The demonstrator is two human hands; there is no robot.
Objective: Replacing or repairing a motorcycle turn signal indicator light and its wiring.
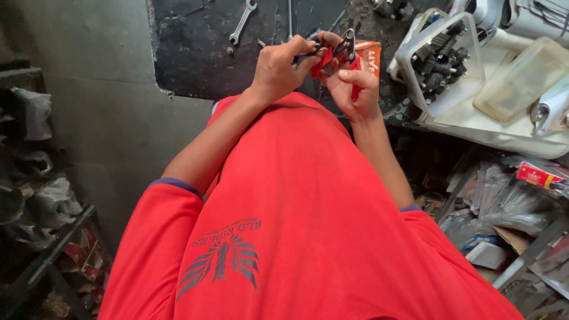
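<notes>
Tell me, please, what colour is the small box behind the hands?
Orange, the small box in the head view.

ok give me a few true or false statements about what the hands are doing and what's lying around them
1. Both hands work on one small metal part with red on it. True: the left hand and right hand meet on it.
2. A wrench lies on the dark surface above the hands. True.
3. The clear plastic tub on the right is empty. False: it holds dark parts.
4. The left hand rests flat on the bench. False: it is raised, in a closed grip on a dark piece.
5. The person wears a blue shirt. False: the shirt is red.
</notes>
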